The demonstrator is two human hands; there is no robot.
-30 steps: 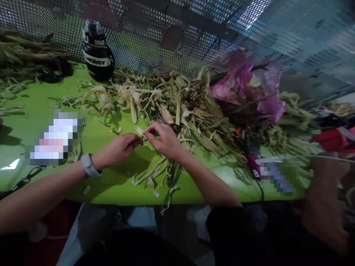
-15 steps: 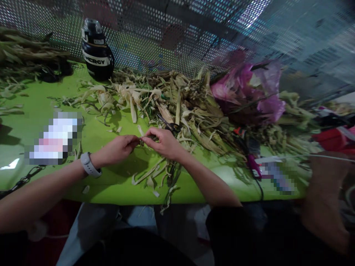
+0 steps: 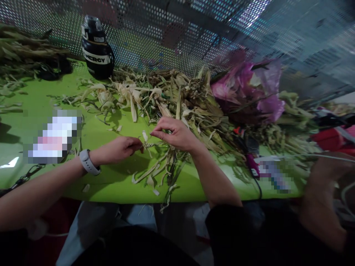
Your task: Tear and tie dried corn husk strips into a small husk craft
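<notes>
head view: two bare hands over a bright green table (image 3: 105,188), near its front edge. left hand (image 3: 126,147) enters from the left, with a pale watch (image 3: 89,162) on the wrist; its fingers are curled inward, thumb and forefinger tips close together beside a small pale strip (image 3: 145,135). cannot tell whether these fingertips grip it. right hand (image 3: 174,133) comes in from the right, wrist bent, thumb and forefinger tips brought together just right of the same strip, remaining fingers folded; cannot tell if anything thin is pinched there. strip position: in the gap between both hands, its pale end pointing up, a twisted greenish strand (image 3: 152,146) running from its lower end toward the right hand's underside. below the right hand, a loose bundle of dry strips (image 3: 173,168) reaches over the front edge. behind the hands, a long heap of dried husks (image 3: 191,96) spreads right to a pink plastic bag (image 3: 246,90). dark bottle (image 3: 97,55) with a white label stands upright at the heap's left end, before a perforated panel (image 3: 138,40). left of the left hand: a pixelated flat object (image 3: 54,136), with a dark chain (image 3: 27,176) near its lower end. far right: another person's forearm (image 3: 323,188), blurred.
</notes>
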